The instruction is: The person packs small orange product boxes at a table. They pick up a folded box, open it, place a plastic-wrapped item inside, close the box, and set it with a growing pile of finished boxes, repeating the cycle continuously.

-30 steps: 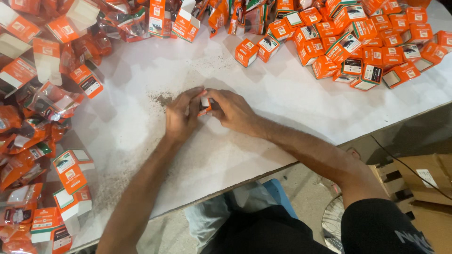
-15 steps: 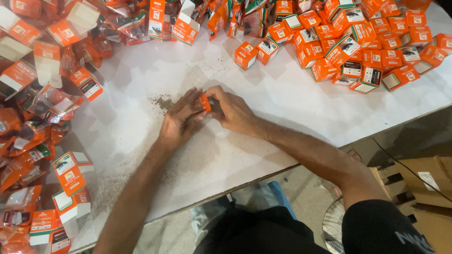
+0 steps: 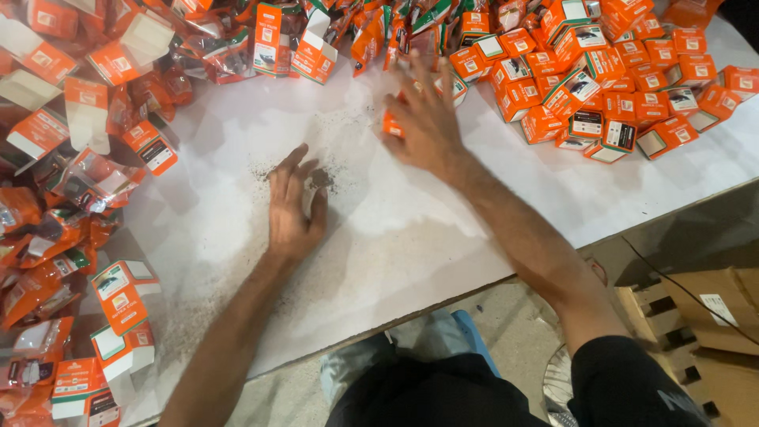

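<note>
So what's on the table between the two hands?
In the head view, only bare white table with a smudge of dark dust lies between the left hand and the right hand.

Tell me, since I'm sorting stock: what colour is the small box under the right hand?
Orange small cardboard box, seen in the head view.

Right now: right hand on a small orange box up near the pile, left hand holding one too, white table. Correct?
Not quite. In the head view the left hand holds nothing; it rests open on the white table by a dark smudge. The right hand is on the small orange box near the pile.
</note>
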A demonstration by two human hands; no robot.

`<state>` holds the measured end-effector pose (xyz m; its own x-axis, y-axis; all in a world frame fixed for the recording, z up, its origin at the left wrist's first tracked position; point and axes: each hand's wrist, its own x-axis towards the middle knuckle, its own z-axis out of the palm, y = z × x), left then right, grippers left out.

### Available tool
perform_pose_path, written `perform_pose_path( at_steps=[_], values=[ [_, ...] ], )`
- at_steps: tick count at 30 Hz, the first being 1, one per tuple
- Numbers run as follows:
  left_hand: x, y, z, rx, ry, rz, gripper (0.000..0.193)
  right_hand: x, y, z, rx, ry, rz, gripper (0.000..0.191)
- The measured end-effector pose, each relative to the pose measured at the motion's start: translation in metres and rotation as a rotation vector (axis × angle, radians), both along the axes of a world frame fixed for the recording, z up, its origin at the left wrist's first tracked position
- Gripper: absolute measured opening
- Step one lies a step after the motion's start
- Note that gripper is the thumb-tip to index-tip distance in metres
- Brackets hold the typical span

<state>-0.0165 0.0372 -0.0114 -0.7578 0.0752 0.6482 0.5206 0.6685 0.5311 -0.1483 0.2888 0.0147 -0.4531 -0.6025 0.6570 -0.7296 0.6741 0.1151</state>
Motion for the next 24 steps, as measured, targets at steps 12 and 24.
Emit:
perform_pose_path(
  at_steps=[12, 24],
  values=[
    [-0.159, -0.006, 0.017, -0.247, 0.150, 0.217, 0.065, 0.030, 0.063, 0.004, 0.202, 0.121, -0.587, 0.055],
    [-0.053, 0.031, -0.008, 0.359, -0.414, -0.448, 0.063, 0.039, -0.014, -0.038, -0.624, -1.007, 0.408, 0.078]
  ],
)
